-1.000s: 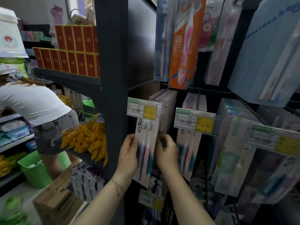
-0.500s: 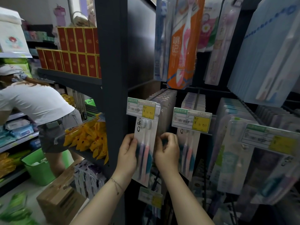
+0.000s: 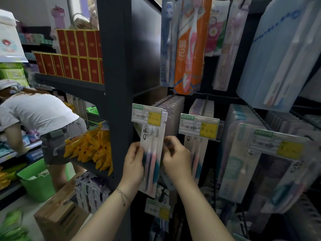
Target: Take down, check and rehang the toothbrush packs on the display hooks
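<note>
left hand (image 3: 134,160) and right hand (image 3: 175,159) pinched the toothbrush pack (image 3: 152,153) by its edges; a skewed pull could have torn it under the price tag (image 3: 147,115).

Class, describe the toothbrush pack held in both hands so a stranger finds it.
Start at the dark shelf upright and take the first price tag to its right. The white toothbrush pack under it is the only one gripped by a left hand and right hand.

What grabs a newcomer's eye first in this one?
Centre frame, the left hand and right hand grip the side edges of a white toothbrush pack with pink and purple brushes, under a green-and-yellow price tag. Higher up hangs an orange toothbrush pack; red boxes line the left shelf.
</note>
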Action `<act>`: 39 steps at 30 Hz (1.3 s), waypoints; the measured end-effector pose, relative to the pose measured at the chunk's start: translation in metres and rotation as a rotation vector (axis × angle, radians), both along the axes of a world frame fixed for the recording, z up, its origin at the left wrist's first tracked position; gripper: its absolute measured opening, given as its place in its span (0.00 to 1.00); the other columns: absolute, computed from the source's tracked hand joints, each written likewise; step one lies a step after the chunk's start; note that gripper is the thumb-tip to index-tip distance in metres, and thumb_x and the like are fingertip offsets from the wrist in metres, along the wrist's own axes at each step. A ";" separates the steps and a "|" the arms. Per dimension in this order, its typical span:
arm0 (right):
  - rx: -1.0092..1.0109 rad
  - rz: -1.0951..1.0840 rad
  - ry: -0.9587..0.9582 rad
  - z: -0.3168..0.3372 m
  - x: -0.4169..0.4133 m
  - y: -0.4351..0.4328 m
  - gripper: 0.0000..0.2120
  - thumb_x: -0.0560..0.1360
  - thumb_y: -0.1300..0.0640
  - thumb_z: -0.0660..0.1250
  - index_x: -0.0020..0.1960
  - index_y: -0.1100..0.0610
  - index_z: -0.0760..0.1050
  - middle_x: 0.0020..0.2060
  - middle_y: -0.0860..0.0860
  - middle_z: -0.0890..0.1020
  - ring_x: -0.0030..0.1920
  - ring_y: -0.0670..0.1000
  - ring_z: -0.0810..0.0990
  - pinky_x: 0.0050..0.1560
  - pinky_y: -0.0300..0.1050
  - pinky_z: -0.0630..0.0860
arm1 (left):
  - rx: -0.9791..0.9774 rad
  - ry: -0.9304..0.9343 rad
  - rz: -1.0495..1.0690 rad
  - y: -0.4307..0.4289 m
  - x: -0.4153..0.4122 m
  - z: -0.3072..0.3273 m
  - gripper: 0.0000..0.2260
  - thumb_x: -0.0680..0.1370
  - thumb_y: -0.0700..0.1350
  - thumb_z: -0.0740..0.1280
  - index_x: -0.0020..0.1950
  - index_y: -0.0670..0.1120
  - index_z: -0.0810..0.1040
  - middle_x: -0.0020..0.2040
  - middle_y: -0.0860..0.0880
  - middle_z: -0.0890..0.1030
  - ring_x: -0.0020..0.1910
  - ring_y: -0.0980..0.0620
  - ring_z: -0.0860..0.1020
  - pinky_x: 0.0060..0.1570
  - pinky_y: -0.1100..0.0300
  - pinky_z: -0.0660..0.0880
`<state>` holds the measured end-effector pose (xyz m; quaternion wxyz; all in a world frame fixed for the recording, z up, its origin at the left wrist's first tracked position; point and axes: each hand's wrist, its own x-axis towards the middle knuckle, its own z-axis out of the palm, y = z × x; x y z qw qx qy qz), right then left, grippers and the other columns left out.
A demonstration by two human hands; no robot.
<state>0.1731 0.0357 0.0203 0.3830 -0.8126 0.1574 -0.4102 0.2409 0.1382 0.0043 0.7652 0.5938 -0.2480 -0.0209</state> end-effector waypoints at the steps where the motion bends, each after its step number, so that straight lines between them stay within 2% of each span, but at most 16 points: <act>1: 0.000 0.001 0.024 0.000 -0.001 0.001 0.10 0.77 0.62 0.64 0.56 0.52 0.77 0.44 0.45 0.83 0.43 0.44 0.80 0.42 0.37 0.76 | 0.005 -0.001 0.002 0.000 0.000 0.000 0.10 0.83 0.37 0.55 0.50 0.45 0.75 0.47 0.48 0.80 0.42 0.64 0.79 0.41 0.72 0.74; 4: 0.049 -0.016 0.057 -0.003 -0.012 0.002 0.07 0.78 0.60 0.64 0.53 0.51 0.76 0.39 0.46 0.81 0.37 0.45 0.79 0.38 0.40 0.76 | 0.021 0.002 0.007 -0.001 0.000 0.001 0.10 0.83 0.38 0.54 0.49 0.46 0.74 0.46 0.48 0.79 0.41 0.65 0.78 0.41 0.73 0.74; 6: 0.106 -0.022 0.073 -0.010 -0.025 0.003 0.05 0.79 0.59 0.64 0.51 0.49 0.75 0.35 0.45 0.79 0.33 0.42 0.77 0.36 0.37 0.75 | 0.037 -0.003 0.021 -0.002 0.001 0.002 0.10 0.83 0.38 0.55 0.49 0.47 0.74 0.46 0.49 0.79 0.42 0.64 0.78 0.42 0.71 0.74; 10: 0.189 -0.092 0.091 -0.020 -0.049 0.002 0.05 0.78 0.57 0.65 0.49 0.47 0.74 0.35 0.47 0.79 0.35 0.45 0.79 0.38 0.49 0.79 | 0.087 0.030 0.048 -0.007 0.003 0.004 0.10 0.83 0.41 0.55 0.49 0.49 0.74 0.48 0.50 0.79 0.47 0.55 0.77 0.46 0.60 0.74; 13: 0.222 -0.125 0.093 -0.023 -0.069 0.002 0.04 0.78 0.58 0.65 0.48 0.49 0.74 0.35 0.46 0.80 0.35 0.44 0.80 0.37 0.46 0.80 | 0.138 0.071 0.053 -0.014 0.009 0.003 0.08 0.83 0.44 0.55 0.53 0.47 0.74 0.49 0.49 0.79 0.49 0.52 0.77 0.50 0.55 0.75; 15: 0.216 -0.139 0.098 -0.027 -0.082 0.002 0.03 0.78 0.57 0.65 0.47 0.49 0.74 0.34 0.46 0.80 0.34 0.43 0.80 0.35 0.42 0.78 | 0.167 0.104 0.056 -0.019 0.013 0.003 0.08 0.83 0.45 0.56 0.56 0.46 0.73 0.50 0.49 0.78 0.50 0.51 0.77 0.49 0.55 0.74; 19: 0.225 -0.176 0.086 -0.037 -0.105 0.001 0.07 0.77 0.56 0.67 0.43 0.48 0.70 0.30 0.49 0.79 0.29 0.45 0.77 0.31 0.45 0.75 | 0.226 0.112 0.068 -0.026 0.016 0.002 0.09 0.83 0.47 0.56 0.56 0.45 0.73 0.51 0.47 0.77 0.51 0.49 0.75 0.48 0.56 0.70; 22: 0.240 -0.213 0.093 -0.044 -0.120 -0.001 0.08 0.76 0.54 0.69 0.43 0.48 0.70 0.31 0.51 0.79 0.31 0.48 0.78 0.36 0.51 0.76 | 0.264 0.112 0.083 -0.026 0.017 -0.002 0.11 0.83 0.47 0.57 0.60 0.44 0.73 0.54 0.47 0.76 0.55 0.48 0.74 0.52 0.56 0.69; 28: 0.308 -0.238 0.062 -0.057 -0.140 0.000 0.03 0.76 0.53 0.69 0.47 0.47 0.76 0.32 0.47 0.81 0.34 0.43 0.80 0.39 0.48 0.80 | 0.230 0.132 0.092 -0.017 -0.001 -0.018 0.14 0.83 0.45 0.58 0.68 0.45 0.70 0.59 0.49 0.74 0.56 0.52 0.73 0.55 0.58 0.69; 33: 0.333 -0.222 -0.021 -0.056 -0.145 0.006 0.04 0.76 0.56 0.69 0.42 0.51 0.79 0.34 0.47 0.82 0.33 0.45 0.81 0.36 0.50 0.79 | 0.206 0.040 0.174 -0.006 -0.025 -0.029 0.09 0.82 0.43 0.60 0.62 0.46 0.71 0.56 0.50 0.75 0.54 0.53 0.73 0.54 0.60 0.68; 36: 0.349 -0.219 -0.060 -0.055 -0.143 0.008 0.04 0.76 0.57 0.69 0.42 0.53 0.80 0.34 0.48 0.82 0.35 0.46 0.82 0.37 0.50 0.80 | 0.169 -0.071 0.042 -0.001 -0.045 -0.030 0.04 0.81 0.42 0.62 0.54 0.49 0.74 0.50 0.53 0.77 0.50 0.57 0.76 0.49 0.64 0.70; 39: 0.359 -0.214 -0.120 -0.054 -0.142 0.010 0.04 0.75 0.59 0.70 0.42 0.55 0.80 0.35 0.49 0.83 0.37 0.47 0.82 0.39 0.48 0.80 | 0.178 -0.131 -0.234 -0.004 -0.065 -0.028 0.04 0.79 0.42 0.65 0.52 0.51 0.76 0.49 0.51 0.80 0.50 0.57 0.79 0.50 0.64 0.75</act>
